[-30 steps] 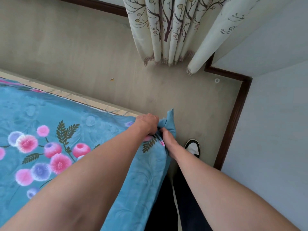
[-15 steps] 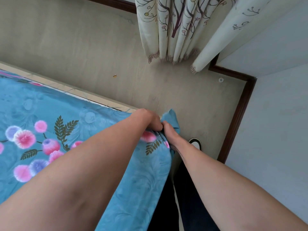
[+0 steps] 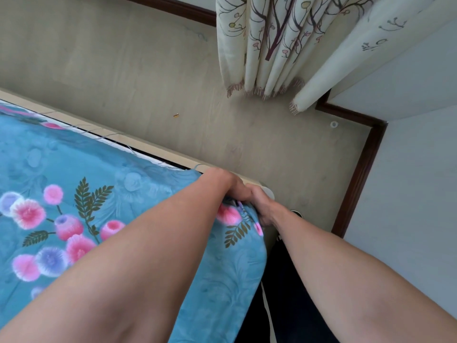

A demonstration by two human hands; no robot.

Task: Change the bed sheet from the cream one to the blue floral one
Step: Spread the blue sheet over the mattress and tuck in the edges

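Note:
The blue floral sheet [image 3: 103,169], with pink and purple flowers and dark leaves, covers the bed on the left and hangs over its near corner. My left hand [image 3: 228,184] grips the sheet's corner at the bed's corner, fingers curled down into the cloth. Beside it, touching it, my right hand [image 3: 263,206] holds the same corner from the right side. Both forearms fill the lower frame. The cream sheet is not in view.
The pale wooden bed frame edge [image 3: 138,142] runs diagonally along the sheet. Beige floor [image 3: 148,70] lies beyond. A cream curtain with a tree print [image 3: 267,45] hangs at the top. Dark skirting [image 3: 358,179] and a white wall close the right side. My shoe [image 3: 295,214] stands below the corner.
Both hands pushed the sheet corner down onto the bed's corner; the raised blue tip between them is no longer sticking up. The view shifted slightly.

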